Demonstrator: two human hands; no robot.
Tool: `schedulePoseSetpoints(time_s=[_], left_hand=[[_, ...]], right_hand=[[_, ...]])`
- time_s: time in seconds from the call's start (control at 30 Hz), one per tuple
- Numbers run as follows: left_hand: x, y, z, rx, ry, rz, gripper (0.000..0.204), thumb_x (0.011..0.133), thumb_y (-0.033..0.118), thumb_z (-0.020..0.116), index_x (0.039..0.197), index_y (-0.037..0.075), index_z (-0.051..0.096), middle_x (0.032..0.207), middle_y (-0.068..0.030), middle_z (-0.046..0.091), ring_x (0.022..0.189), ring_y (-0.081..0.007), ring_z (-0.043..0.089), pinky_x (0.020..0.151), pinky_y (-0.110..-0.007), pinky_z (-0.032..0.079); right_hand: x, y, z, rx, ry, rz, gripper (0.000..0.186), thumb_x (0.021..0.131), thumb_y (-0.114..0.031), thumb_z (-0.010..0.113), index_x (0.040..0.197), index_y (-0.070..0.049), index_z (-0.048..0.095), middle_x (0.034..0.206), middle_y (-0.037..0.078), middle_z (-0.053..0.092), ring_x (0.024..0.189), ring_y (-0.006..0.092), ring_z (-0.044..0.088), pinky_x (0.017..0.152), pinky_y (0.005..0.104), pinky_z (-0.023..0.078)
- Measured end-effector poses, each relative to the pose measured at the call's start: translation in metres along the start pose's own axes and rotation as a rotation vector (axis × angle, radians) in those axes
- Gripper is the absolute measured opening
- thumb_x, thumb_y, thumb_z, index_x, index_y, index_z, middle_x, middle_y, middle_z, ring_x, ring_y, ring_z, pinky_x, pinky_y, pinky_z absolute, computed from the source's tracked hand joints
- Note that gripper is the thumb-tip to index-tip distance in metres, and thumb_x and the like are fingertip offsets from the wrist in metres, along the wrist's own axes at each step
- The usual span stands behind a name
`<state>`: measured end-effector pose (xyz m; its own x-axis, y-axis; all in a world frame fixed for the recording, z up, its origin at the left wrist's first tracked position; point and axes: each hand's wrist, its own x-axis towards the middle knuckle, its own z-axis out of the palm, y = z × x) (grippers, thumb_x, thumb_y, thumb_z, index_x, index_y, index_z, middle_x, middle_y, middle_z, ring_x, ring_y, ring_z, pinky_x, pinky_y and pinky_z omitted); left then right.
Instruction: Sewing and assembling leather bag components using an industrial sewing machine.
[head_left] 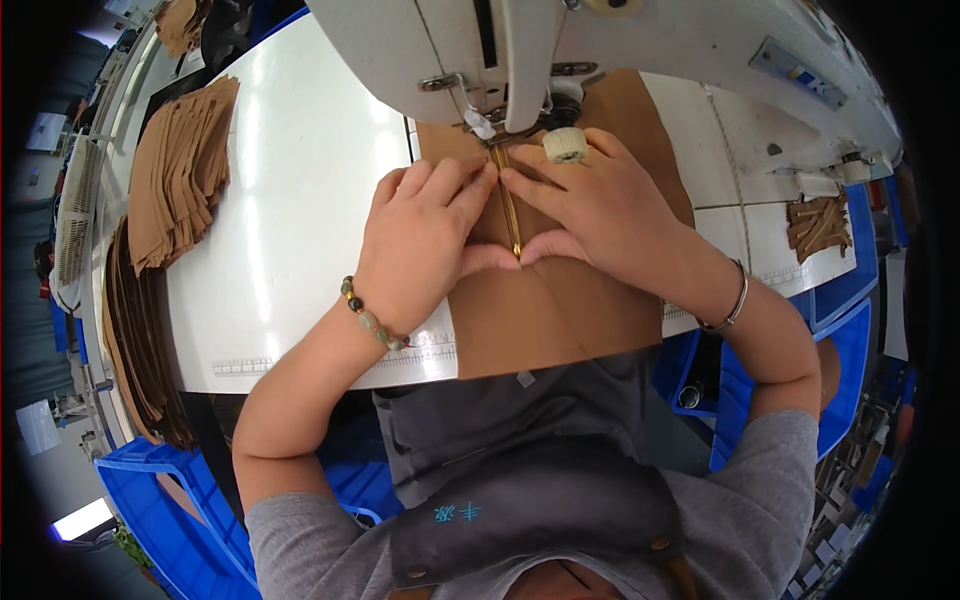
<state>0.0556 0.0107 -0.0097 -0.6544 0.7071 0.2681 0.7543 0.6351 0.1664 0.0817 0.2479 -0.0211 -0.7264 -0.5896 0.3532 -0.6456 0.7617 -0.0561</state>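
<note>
A brown leather-like piece (560, 320) lies flat on the white table under the sewing machine (650, 50), its near end reaching the table's front edge. Down its middle runs a gold-toothed zipper (511, 215), whose far end passes under the needle area. My left hand (415, 235) rests on the piece left of the zipper, fingers bent slightly and fingertips against it. On the other side, my right hand (610, 205) lies with fingers spread, fingertips along the zipper near the machine head. Both thumbs point inward and nearly meet at the zipper's near end.
Stacked brown pieces (185, 175) lie on the table's left, with darker strips (140, 340) hanging beside it. Small brown strips (818, 225) sit at the right edge. Blue bins (170, 510) stand below on both sides. A pale round knob (565, 146) hangs close above my right hand.
</note>
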Motion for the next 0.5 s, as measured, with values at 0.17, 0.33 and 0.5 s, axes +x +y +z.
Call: schedulePoseSetpoints(time_s=[0.17, 0.33, 0.5], left_hand=[[0.009, -0.011, 0.004, -0.014, 0.036, 0.007, 0.078, 0.071, 0.054, 0.078, 0.131, 0.004, 0.069, 0.126, -0.0049, 0.065, 0.109, -0.0287, 0.061, 0.100, -0.042, 0.048], [0.010, -0.014, 0.006, -0.005, 0.048, 0.020, 0.075, 0.072, 0.052, 0.078, 0.130, 0.005, 0.071, 0.125, -0.0041, 0.066, 0.107, -0.0273, 0.062, 0.096, -0.040, 0.051], [0.009, -0.012, 0.005, -0.043, 0.051, 0.002, 0.072, 0.073, 0.049, 0.078, 0.127, 0.003, 0.071, 0.118, -0.0037, 0.066, 0.108, -0.0241, 0.063, 0.096, -0.037, 0.053]], right_hand=[[0.007, 0.004, 0.007, -0.003, 0.105, -0.003, 0.061, 0.073, -0.051, 0.079, 0.117, -0.010, 0.072, 0.108, 0.005, 0.067, 0.108, 0.0233, 0.064, 0.104, 0.0426, 0.047], [0.009, 0.006, 0.007, 0.029, 0.128, 0.002, 0.059, 0.071, -0.049, 0.081, 0.114, -0.010, 0.071, 0.110, 0.005, 0.067, 0.108, 0.0234, 0.064, 0.103, 0.0394, 0.048], [0.009, 0.006, 0.006, 0.058, 0.121, 0.000, 0.059, 0.072, -0.048, 0.080, 0.114, -0.009, 0.071, 0.113, 0.005, 0.068, 0.109, 0.0238, 0.064, 0.103, 0.0389, 0.049]])
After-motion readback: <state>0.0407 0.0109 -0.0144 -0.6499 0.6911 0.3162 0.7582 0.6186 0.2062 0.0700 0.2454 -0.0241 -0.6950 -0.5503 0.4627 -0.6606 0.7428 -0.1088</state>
